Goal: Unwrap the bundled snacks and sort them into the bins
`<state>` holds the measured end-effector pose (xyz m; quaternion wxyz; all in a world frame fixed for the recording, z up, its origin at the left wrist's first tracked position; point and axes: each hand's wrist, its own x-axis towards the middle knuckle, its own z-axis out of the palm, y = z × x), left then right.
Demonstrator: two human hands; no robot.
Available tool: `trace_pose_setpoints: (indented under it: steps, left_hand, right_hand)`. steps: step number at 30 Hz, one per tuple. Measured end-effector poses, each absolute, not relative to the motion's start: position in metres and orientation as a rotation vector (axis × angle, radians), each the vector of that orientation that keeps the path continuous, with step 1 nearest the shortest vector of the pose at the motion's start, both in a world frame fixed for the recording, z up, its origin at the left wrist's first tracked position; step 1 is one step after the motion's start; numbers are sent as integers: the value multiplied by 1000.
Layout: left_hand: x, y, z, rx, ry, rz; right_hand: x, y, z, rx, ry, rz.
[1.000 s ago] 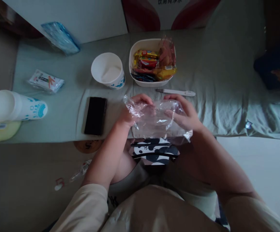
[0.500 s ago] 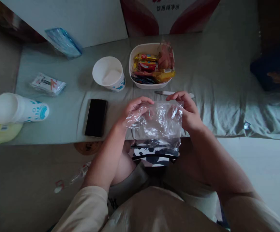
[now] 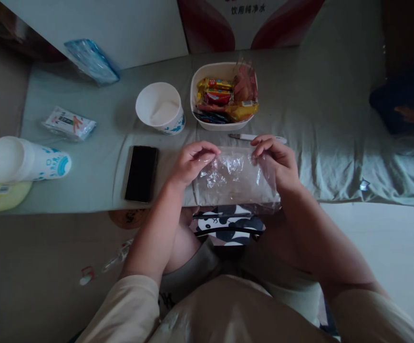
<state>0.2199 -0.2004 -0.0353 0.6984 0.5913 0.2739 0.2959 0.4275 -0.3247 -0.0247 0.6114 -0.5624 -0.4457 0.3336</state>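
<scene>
A clear plastic bag (image 3: 233, 178) is stretched between my two hands above the table's front edge. My left hand (image 3: 194, 162) pinches its upper left corner between thumb and fingers. At the upper right corner, my right hand (image 3: 278, 159) has its fingers closed on the film. The bag looks flat, and I see nothing inside it. Just beyond my right fingers lies a white, pen-like knife or cutter (image 3: 241, 136), partly covered by that hand. Behind the bag stands a white bowl (image 3: 224, 127) with several wrapped snacks (image 3: 217, 97) in it.
Left of the bowl stands a white paper cup (image 3: 160, 107). A black phone (image 3: 141, 174) lies near the front edge. Farther left are stacked cups (image 3: 46, 159) on their side, a white packet (image 3: 71, 124) and a blue packet (image 3: 92, 62). A carton (image 3: 244, 28) stands at the back.
The bag has gone from crumpled to more spread out, its top edge now straighter. My left fingers have closed into a pinch on its corner, and my right fingers have curled in.
</scene>
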Motion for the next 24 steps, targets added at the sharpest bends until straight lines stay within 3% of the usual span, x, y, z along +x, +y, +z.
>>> trace_pose_setpoints:
  steps: [10, 18, 24]
  left_hand:
    - [223, -200, -27, 1171, 588, 617]
    - [222, -197, -33, 1110, 726, 692]
    - [224, -198, -34, 985, 711, 389]
  right_hand:
    - [426, -322, -22, -1133, -567, 1223]
    - [422, -325, -31, -1353, -825, 1161]
    - [421, -322, -31, -1305, -786, 1055]
